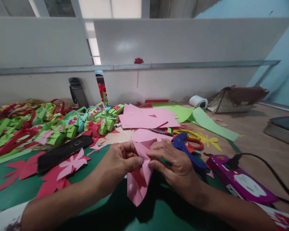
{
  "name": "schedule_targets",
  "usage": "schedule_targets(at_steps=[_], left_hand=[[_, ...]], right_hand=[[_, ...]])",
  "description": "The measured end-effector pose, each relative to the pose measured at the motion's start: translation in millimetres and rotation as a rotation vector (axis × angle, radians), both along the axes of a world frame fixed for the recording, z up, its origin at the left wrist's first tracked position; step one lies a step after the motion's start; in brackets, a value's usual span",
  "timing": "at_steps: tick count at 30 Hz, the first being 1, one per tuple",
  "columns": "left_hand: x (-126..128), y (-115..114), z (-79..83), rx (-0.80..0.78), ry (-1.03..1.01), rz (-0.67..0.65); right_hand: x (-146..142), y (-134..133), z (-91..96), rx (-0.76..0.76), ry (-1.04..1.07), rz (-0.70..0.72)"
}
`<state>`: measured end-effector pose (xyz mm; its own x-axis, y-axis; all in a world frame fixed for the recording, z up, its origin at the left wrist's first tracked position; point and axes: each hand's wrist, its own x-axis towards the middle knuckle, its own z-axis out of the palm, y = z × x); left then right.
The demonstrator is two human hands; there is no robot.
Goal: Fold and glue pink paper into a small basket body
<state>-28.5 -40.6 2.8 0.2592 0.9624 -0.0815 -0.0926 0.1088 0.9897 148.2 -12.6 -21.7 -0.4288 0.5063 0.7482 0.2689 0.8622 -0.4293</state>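
Observation:
Both of my hands pinch a folded pink paper piece [139, 179] over a dark green sheet [125, 208]. My left hand [121, 160] grips its upper left edge with thumb and fingers closed. My right hand [174, 160] holds the upper right edge, fingers pressed on the fold. The paper hangs down to a point between my wrists. Just behind my right hand lie a blue glue gun [186, 152] and orange-and-yellow scissors [194, 141].
A black phone [64, 154] lies left among red and pink cut flowers [72, 162]. A heap of green and red paper baskets [38, 126] fills the far left. Pink sheets [146, 117], light green sheets [207, 122], a purple power strip [240, 181], a tape roll [198, 102] and a bag [238, 98] sit beyond.

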Motion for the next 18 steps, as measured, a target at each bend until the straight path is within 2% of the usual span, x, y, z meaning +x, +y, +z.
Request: schedule_targets(at_steps=[6,14,18], left_hand=[[-4.4,0.2,4.7,0.027,0.108,0.007],[-6.7,2.1,9.9,0.059,0.073,0.007],[-4.2,-1.7,11.9,0.015,0.123,-0.025]], right_hand=[[1.5,1.6,-0.4,0.046,-0.031,-0.024],[4.1,-2.9,10.2,0.374,-0.092,-0.023],[4.1,-3.4,11.4,0.369,-0.099,-0.025]])
